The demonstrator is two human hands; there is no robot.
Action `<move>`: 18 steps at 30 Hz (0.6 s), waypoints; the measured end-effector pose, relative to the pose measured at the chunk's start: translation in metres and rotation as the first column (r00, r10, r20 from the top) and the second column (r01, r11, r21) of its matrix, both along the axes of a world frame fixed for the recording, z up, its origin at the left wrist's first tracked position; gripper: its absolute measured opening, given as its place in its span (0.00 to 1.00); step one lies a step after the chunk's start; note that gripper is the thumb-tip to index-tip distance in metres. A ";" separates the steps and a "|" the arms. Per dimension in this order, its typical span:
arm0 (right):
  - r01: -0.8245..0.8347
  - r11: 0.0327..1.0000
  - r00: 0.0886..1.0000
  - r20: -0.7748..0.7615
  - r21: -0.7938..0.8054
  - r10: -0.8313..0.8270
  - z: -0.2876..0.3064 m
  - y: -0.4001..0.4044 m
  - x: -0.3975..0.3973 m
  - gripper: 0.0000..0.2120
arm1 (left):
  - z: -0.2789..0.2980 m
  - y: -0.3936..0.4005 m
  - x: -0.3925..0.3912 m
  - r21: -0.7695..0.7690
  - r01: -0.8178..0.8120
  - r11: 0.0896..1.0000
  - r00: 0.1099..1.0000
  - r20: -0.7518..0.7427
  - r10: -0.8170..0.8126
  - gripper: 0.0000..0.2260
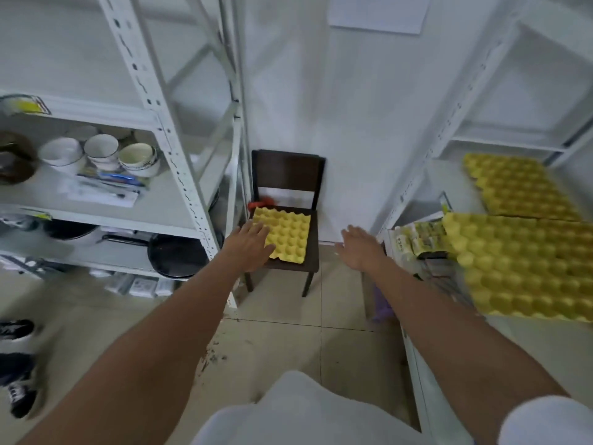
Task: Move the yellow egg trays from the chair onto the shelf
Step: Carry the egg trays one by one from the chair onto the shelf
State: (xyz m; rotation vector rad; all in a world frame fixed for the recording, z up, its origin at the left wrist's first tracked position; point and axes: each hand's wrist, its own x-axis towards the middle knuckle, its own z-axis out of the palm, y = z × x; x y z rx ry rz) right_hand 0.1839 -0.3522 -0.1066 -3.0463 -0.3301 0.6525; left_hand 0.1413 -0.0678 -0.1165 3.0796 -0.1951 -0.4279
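Note:
A yellow egg tray (287,235) lies flat on the seat of a dark wooden chair (288,175) against the white wall. My left hand (248,244) is stretched out flat with fingers apart, over the tray's near left corner; whether it touches is unclear. My right hand (361,247) is open and empty, to the right of the chair and apart from it. Two more yellow egg trays rest on the white shelf at the right: a near one (526,264) and a far one (519,187).
A white metal rack (179,162) at the left holds bowls (102,152) and dark pans (176,255). Packets (414,239) sit at the right shelf's front corner. A red object (256,204) lies behind the chair seat. Shoes (16,364) stand on the tiled floor at left.

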 end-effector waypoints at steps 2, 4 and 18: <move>-0.010 1.000 0.998 -0.054 0.010 0.010 -0.007 0.021 0.000 0.29 | -0.013 0.013 -0.006 -0.014 -0.010 1.000 0.999 -0.033 0.009 0.29; -0.014 1.000 0.993 -0.118 -0.005 0.013 -0.016 0.034 0.001 0.29 | -0.025 0.020 -0.014 -0.025 0.003 1.000 0.997 -0.080 -0.005 0.29; 0.020 1.000 0.969 -0.245 0.014 -0.016 -0.098 0.069 0.087 0.25 | -0.098 0.042 0.075 -0.015 0.016 1.000 0.969 -0.247 -0.019 0.28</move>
